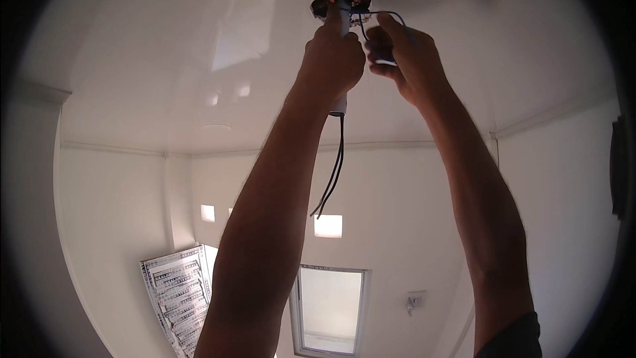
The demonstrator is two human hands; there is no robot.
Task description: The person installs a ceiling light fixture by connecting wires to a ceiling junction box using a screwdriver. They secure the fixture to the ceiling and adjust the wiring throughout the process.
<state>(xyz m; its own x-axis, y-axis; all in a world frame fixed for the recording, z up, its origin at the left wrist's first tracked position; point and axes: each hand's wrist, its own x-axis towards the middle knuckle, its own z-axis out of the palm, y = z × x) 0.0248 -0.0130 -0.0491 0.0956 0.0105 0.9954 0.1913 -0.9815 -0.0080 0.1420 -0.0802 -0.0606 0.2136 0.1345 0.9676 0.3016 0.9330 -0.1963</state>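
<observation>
Overhead, a dark round fitting (320,5) sits against the ceiling, with several wires in it. A pale tube (338,106) hangs from it, and my left hand (330,59) is closed round the tube, its index finger stretched up towards the fitting. Two dark wires (342,149) dangle from the tube's lower end. To the right, my right hand (411,53) is raised with curled fingers and pinches a thin blue wire (387,13) that loops out of the fitting. Part of the wire is hidden behind the fingers.
The glossy white ceiling (152,66) spreads all around. Below are a framed window (331,308), small square openings (328,226), a white wall switch plate (415,301) and a panel with printed wrapping (179,295) at the lower left. A dark object (618,169) hangs at the right edge.
</observation>
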